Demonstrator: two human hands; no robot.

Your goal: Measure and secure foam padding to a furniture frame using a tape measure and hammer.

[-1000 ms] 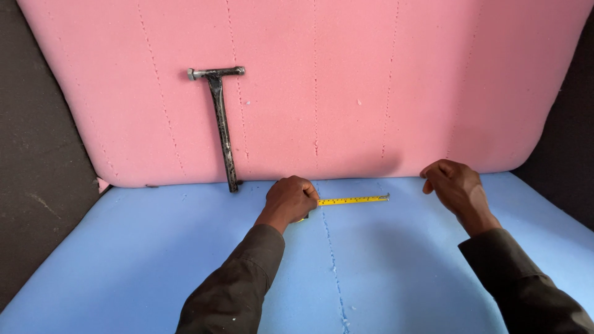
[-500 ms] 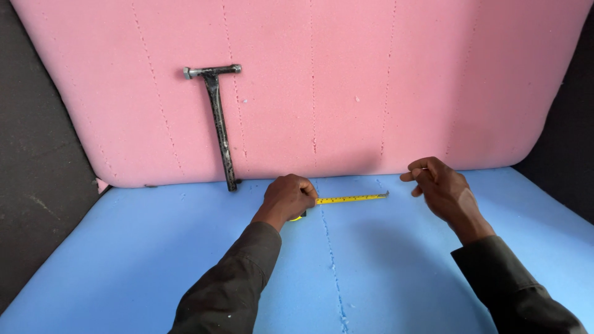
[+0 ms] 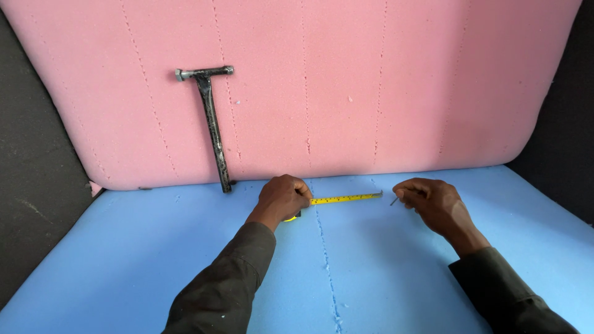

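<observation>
My left hand [image 3: 282, 199] is closed over the case of a yellow tape measure, and the yellow tape blade [image 3: 345, 199] runs out to the right across the blue foam sheet [image 3: 154, 260]. My right hand [image 3: 433, 203] pinches a small thin nail [image 3: 393, 201] just beyond the free end of the blade, close to the foam surface. Both sleeves are dark. The tape case is mostly hidden under my left fingers.
A pink foam sheet [image 3: 371, 86] stands against the back, meeting the blue sheet along a seam. A dark metal hammer [image 3: 212, 124] leans on the pink foam, head up, left of my hands. Dark walls flank both sides.
My right hand has moved left along the blue foam toward the end of the tape blade. The left hand and the tape have stayed in place.
</observation>
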